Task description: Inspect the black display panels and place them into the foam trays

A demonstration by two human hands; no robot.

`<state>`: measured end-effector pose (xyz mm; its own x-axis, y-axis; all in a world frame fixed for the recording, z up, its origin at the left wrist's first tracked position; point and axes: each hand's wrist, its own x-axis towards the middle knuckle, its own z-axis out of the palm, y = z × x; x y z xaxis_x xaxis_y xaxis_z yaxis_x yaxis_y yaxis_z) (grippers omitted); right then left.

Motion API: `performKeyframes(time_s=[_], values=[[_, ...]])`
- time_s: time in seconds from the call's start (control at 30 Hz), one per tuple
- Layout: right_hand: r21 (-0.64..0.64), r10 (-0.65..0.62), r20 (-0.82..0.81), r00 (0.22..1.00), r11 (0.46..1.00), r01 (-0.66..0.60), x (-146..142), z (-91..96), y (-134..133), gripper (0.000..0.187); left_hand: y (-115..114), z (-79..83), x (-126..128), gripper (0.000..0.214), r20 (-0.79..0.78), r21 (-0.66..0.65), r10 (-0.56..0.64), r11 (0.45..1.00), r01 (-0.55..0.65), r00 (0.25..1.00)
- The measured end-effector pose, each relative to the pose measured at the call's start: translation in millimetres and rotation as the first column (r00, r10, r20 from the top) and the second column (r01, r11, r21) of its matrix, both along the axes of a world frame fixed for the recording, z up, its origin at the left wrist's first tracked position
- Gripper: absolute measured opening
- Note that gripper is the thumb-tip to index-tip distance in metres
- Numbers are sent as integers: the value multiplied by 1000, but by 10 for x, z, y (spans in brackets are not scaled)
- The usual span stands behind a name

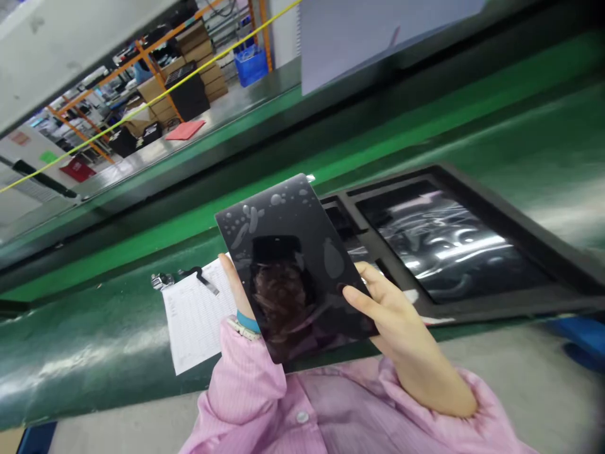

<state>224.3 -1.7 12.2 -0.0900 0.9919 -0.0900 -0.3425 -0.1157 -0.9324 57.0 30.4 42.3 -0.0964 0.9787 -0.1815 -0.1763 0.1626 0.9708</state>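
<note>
A black, glossy screen panel (302, 277) is held tilted up in front of me. Bubbles show under the clear film on its face, along with a dark reflection. My right hand (387, 312) grips the panel's right edge, with the thumb on the front and fingers behind. At the left edge is my left hand (232, 284), mostly hidden behind the panel, with a blue band (248, 322) at its wrist. Its visible part lies along that edge, closed on the panel. Behind the panel, a dark foam tray (401, 261) holds shiny black film-covered sheets (454, 239).
A printed sheet (196, 321) lies on the green bench (118, 328) at left, with a small metal clip (162, 281) and a black strip (207, 280) on it. Beyond a yellow line stand shelves, cardboard boxes (212, 79) and a blue bin (251, 65).
</note>
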Motion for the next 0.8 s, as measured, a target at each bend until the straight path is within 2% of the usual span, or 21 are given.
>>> performKeyframes(time_s=[0.03, 0.07, 0.13, 0.2, 0.27, 0.33, 0.43, 0.5, 0.6, 0.73, 0.8], values=[[17, 16, 31, 999, 1000, -17, -59, -44, -8, 49, 38, -11, -120, 89, 138, -17, 44, 999, -42, 989], [34, 26, 70, 997, 999, -29, -102, -86, -15, 48, 70, -28, -233, 83, 286, -50, 84, 996, -73, 954], [62, 43, 175, 984, 997, -54, -132, -145, -13, 47, 98, -85, -424, 55, 496, -135, 140, 987, -83, 857], [75, 56, 299, 953, 994, -82, -95, -137, 37, 47, 73, -163, -554, 31, 546, -193, 154, 980, -56, 824], [86, 30, 407, 913, 994, -71, -27, -35, 157, 48, 21, -246, -630, 22, 587, -219, 159, 975, -33, 794], [165, -84, 525, 847, 986, -5, 20, 148, 344, 53, -28, -322, -673, 21, 627, -212, 143, 977, -9, 766], [380, -299, 659, 690, 924, 36, -21, 451, 667, 49, -59, -413, -723, 23, 660, -180, 58, 980, 82, 749], [473, -378, 676, 633, 881, 21, -110, 585, 830, 33, -55, -458, -764, 27, 666, -163, -18, 972, 169, 746], [571, -472, 656, 590, 820, 21, -256, 650, 916, 13, -45, -515, -850, 32, 668, -155, -118, 944, 292, 735], [635, -559, 525, 642, 759, 142, -366, 612, 842, 11, -67, -581, -958, 35, 674, -165, -230, 879, 447, 702], [718, -642, 457, 616, 675, 172, -380, 598, 780, 11, -88, -599, -971, 32, 682, -168, -263, 852, 496, 682]])
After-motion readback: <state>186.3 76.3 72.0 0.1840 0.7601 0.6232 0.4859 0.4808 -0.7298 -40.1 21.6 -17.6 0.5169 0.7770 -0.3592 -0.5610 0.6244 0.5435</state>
